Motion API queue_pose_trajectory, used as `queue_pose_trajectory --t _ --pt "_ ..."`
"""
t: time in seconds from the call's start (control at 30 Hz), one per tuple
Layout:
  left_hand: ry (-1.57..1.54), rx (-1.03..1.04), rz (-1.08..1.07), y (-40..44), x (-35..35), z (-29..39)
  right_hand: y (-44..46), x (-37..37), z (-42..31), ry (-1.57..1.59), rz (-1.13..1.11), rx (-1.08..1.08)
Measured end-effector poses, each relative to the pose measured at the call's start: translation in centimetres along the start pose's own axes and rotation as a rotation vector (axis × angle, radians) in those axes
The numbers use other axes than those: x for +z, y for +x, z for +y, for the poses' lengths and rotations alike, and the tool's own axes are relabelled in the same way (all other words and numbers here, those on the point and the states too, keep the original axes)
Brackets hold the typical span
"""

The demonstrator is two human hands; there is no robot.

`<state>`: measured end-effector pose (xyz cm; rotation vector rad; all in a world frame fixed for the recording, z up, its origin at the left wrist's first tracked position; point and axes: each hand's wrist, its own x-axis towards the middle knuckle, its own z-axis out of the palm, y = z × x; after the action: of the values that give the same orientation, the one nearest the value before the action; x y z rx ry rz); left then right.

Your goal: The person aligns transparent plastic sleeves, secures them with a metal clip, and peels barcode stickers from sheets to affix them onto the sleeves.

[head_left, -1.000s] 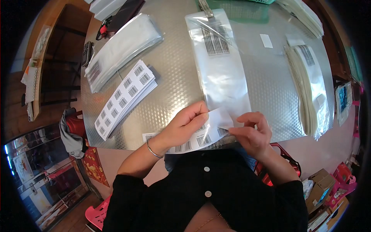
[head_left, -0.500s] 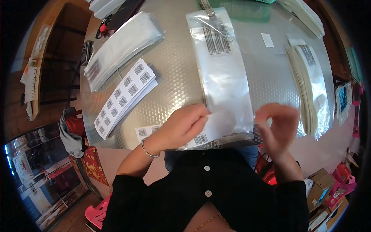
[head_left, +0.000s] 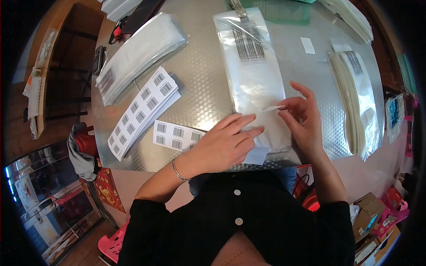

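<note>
My left hand (head_left: 228, 144) lies flat with its fingers spread over the label sheet (head_left: 177, 135) and the lower left edge of the clear bag stack (head_left: 255, 84). A metal clip (head_left: 238, 9) grips the top of that stack. In my right hand (head_left: 301, 116), a small white label (head_left: 272, 108) is pinched between thumb and index finger, just above the bags. The blank end of the sheet shows to the right of my left hand. A pile of barcode sheets (head_left: 143, 113) rests on the left of the table.
On the metal table (head_left: 199, 57), more bags (head_left: 142, 57) lie at the left and another bag stack (head_left: 355, 102) at the right. A small white slip (head_left: 307, 45) is at the upper right. A black phone-like device (head_left: 98, 60) sits by the left edge.
My left hand has opened from a pinch and settled flat. My right hand moved off to the right, then came back up over the bags with a label. The barcode sheet has shifted left.
</note>
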<state>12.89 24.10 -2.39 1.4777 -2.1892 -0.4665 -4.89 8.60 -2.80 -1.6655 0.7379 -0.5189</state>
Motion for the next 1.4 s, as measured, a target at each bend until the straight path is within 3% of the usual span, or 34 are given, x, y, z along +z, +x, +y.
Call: queue_pose_trajectory --t 0.1,0.2,0.3,0.43,0.5,0.73,0.83,0.93,1.03,1.17,1.27,1.4 --pt "0.008 0.0 -0.009 0.0 0.0 0.1 0.4 -0.7 -1.0 -0.06 0.062 0.1" --pt "0.02 0.001 0.002 0.0 0.2 0.1 0.7 -1.3 -0.8 -0.097 0.099 -0.06" --pt "0.014 0.0 -0.007 -0.1 0.2 0.2 0.8 0.1 -0.8 -0.264 0.163 -0.294" --pt "-0.006 -0.006 0.002 0.0 0.2 0.3 0.6 0.1 1.9 -0.637 -0.074 -0.713" --pt "0.026 0.0 -0.004 0.0 0.3 0.3 0.3 0.5 2.3 -0.682 -0.158 -0.776" --pt "0.023 -0.018 0.0 -0.1 0.3 0.5 0.3 0.7 2.5 -0.611 -0.141 -0.785" --pt "-0.005 -0.018 0.012 -0.1 0.4 0.5 0.0 0.7 2.1 -0.394 -0.101 -0.606" --pt "-0.009 -0.005 0.024 -0.1 0.3 0.5 -0.4 0.2 -0.3 -0.146 -0.009 -0.226" --pt "-0.015 0.019 0.039 -0.2 0.4 0.5 0.1 -0.7 -1.2 -0.194 0.066 -0.171" --pt "-0.017 0.034 0.059 -0.3 0.7 0.6 0.0 -0.7 -1.3 -0.144 -0.014 -0.091" --pt "-0.027 0.039 0.068 -0.3 0.8 0.6 -0.5 -0.1 -1.8 -0.011 -0.074 0.15" --pt "-0.05 0.046 0.065 -0.3 0.7 0.6 -0.3 0.2 -1.2 -0.054 -0.103 0.175"
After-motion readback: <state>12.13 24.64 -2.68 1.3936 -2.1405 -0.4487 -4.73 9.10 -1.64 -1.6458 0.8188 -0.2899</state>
